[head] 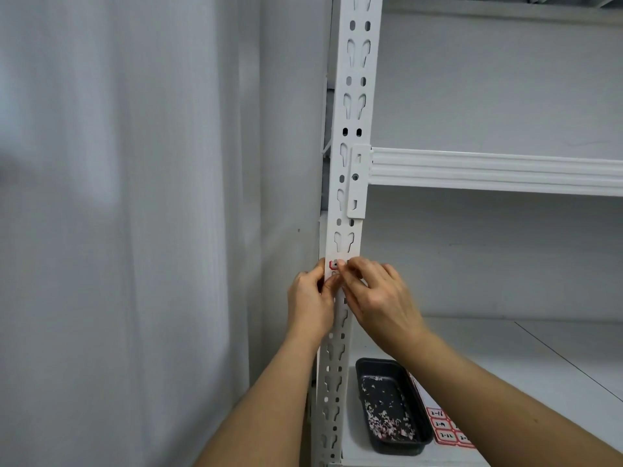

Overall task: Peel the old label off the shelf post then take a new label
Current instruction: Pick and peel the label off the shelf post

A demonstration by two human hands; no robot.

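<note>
Both hands picked at a red-edged paper label (333,264) on the white perforated metal post (354,112).
Left hand (312,303) and right hand (374,298) pinched it with curled fingertips; its lower part was hidden.

Head view, close before shelf post (347,197)

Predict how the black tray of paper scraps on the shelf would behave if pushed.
The black tray looks thin and shallow, so probably light; it would likely slide, not tip. The loose scraps inside could scatter if it is jolted.
</note>
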